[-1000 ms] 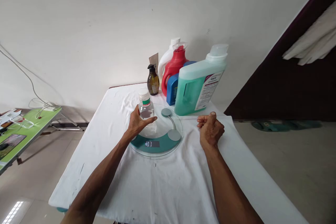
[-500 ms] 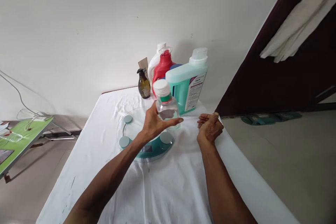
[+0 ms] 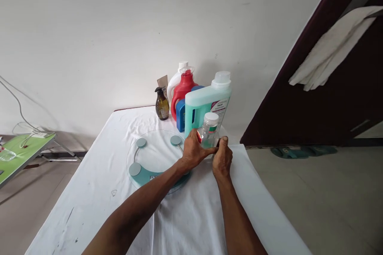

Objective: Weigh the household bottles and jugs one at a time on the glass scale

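Observation:
A clear plastic bottle [image 3: 209, 134] with a white screw cap and a green-and-red label stands upright in front of a large pale-green detergent bottle [image 3: 201, 102]. My left hand [image 3: 194, 150] is closed round its left side, the thumb reaching across the front. My right hand [image 3: 222, 157] presses against the lower right side, thumb up; most of its fingers are hidden behind the bottle. To the left, a round glass bathroom scale [image 3: 135, 169] with grey pads and a teal band lies on the white cloth, partly covered by my left forearm.
Behind stand a brown pump bottle [image 3: 162, 105], a beige tube [image 3: 163, 82], a red jug [image 3: 184, 83], a blue container [image 3: 180, 115] and a white bottle [image 3: 173, 81], close to the wall. A green table [image 3: 30, 151] is at left. Slippers [image 3: 290, 152] lie on the floor at right.
My left hand has carried the clear bottle right, away from over the scale, to the front of the green detergent bottle. My right hand has come left and now meets the clear bottle.

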`<state>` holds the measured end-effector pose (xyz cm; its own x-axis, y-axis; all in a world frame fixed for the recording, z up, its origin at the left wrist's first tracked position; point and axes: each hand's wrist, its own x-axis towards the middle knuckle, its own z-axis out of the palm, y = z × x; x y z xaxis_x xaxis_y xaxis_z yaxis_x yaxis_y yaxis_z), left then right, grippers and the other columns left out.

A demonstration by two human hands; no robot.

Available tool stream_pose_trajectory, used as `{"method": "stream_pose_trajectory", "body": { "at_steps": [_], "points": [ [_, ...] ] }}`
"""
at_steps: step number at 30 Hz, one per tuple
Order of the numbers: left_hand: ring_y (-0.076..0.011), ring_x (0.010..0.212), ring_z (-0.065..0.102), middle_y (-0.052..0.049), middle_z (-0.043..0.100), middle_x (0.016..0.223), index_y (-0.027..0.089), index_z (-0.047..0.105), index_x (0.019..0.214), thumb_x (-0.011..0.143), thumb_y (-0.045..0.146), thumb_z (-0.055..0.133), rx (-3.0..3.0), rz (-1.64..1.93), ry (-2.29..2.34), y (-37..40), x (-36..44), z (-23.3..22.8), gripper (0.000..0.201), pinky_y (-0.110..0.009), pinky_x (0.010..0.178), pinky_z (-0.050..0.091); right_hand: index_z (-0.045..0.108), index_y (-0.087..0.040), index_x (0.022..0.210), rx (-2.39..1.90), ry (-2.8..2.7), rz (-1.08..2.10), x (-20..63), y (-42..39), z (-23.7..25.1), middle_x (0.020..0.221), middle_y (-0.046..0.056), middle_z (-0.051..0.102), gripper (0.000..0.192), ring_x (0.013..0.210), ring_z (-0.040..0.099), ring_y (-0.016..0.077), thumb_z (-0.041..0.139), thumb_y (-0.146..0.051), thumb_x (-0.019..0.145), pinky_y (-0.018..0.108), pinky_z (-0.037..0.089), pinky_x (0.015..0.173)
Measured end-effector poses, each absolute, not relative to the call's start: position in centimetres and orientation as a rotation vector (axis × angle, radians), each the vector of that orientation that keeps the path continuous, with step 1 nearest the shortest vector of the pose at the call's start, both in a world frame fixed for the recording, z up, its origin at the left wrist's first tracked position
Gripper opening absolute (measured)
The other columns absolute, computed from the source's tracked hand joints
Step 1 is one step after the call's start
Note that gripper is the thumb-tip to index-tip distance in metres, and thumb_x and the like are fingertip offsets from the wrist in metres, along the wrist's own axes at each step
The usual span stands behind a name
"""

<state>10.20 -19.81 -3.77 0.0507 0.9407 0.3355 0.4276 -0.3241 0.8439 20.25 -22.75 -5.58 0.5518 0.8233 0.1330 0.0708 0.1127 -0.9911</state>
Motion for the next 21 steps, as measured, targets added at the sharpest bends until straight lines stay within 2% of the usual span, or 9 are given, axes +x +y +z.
{"method": "stream_pose_trajectory", "body": {
  "at_steps": [3,7,10,12,14,16,18,21],
  "points": [
    [-0.0314,0.100,0.070,-0.007,0.069,0.106,0.027,0.057,0.108,0.066,0.041,0.101,1.803,1.199,1.392,-20.2,10.6,-4.0,0.063,-0.049,0.090,0.059,0.072,-0.020,0.094,-1.335,-0.857,0.669,20.1,-22.9,-5.5,0.103,0.016,0.080,0.086,0.098,0.070,0.0340,0.030,-0.094,0.091,0.043,0.054,0.084],
    [-0.0392,0.120,0.067,-0.016,0.067,0.125,0.023,0.058,0.123,0.062,0.041,0.103,1.923,1.190,1.382,-21.1,9.6,-2.8,0.078,-0.056,0.101,0.058,0.073,-0.017,0.100,-1.328,-0.884,0.663,19.8,-23.1,-5.5,0.109,0.018,0.079,0.090,0.103,0.071,0.0358,0.032,-0.096,0.089,0.044,0.054,0.086],
    [-0.0319,0.110,0.069,-0.015,0.068,0.126,0.023,0.058,0.130,0.067,0.043,0.100,1.953,1.259,1.292,-21.3,6.6,-0.8,0.078,-0.049,0.092,0.061,0.073,-0.017,0.099,-1.379,-0.867,0.690,19.6,-23.3,-5.9,0.104,0.018,0.079,0.092,0.101,0.072,0.0366,0.026,-0.096,0.090,0.045,0.055,0.085],
    [-0.0238,0.096,0.069,-0.010,0.071,0.117,0.024,0.060,0.128,0.079,0.044,0.092,1.908,1.365,1.260,-20.6,3.5,0.7,0.062,-0.040,0.082,0.060,0.072,-0.018,0.098,-1.421,-0.830,0.706,19.4,-23.5,-6.3,0.099,0.017,0.079,0.094,0.099,0.072,0.0372,0.021,-0.096,0.091,0.046,0.055,0.084],
    [-0.0196,0.088,0.067,-0.007,0.071,0.108,0.024,0.062,0.121,0.086,0.042,0.086,1.825,1.513,1.347,-19.0,0.0,2.0,0.047,-0.035,0.077,0.057,0.073,-0.017,0.101,-1.439,-0.771,0.701,19.1,-23.6,-6.6,0.099,0.018,0.078,0.097,0.098,0.072,0.0376,0.018,-0.096,0.091,0.046,0.055,0.083],
    [-0.0196,0.089,0.067,-0.007,0.071,0.109,0.023,0.061,0.120,0.084,0.040,0.087,1.707,1.620,1.523,-16.3,-3.1,2.8,0.047,-0.035,0.078,0.056,0.074,-0.016,0.108,-1.433,-0.721,0.678,18.9,-23.5,-6.9,0.104,0.019,0.078,0.098,0.100,0.072,0.0376,0.018,-0.096,0.093,0.046,0.056,0.083],
    [-0.0219,0.094,0.068,-0.010,0.070,0.119,0.022,0.060,0.123,0.076,0.041,0.093,1.624,1.604,1.644,-13.0,-5.4,2.8,0.061,-0.038,0.083,0.057,0.075,-0.016,0.113,-1.422,-0.700,0.648,18.8,-23.2,-7.3,0.108,0.019,0.077,0.099,0.104,0.072,0.0379,0.016,-0.094,0.094,0.045,0.058,0.083],
    [-0.0315,0.115,0.068,-0.016,0.066,0.134,0.020,0.059,0.127,0.059,0.042,0.103,1.555,1.543,1.687,-7.9,-7.0,1.8,0.084,-0.046,0.096,0.056,0.076,-0.018,0.115,-1.389,-0.694,0.630,19.2,-22.8,-7.8,0.106,0.017,0.078,0.101,0.109,0.072,0.0393,0.013,-0.093,0.094,0.046,0.060,0.085]
  ]
}}
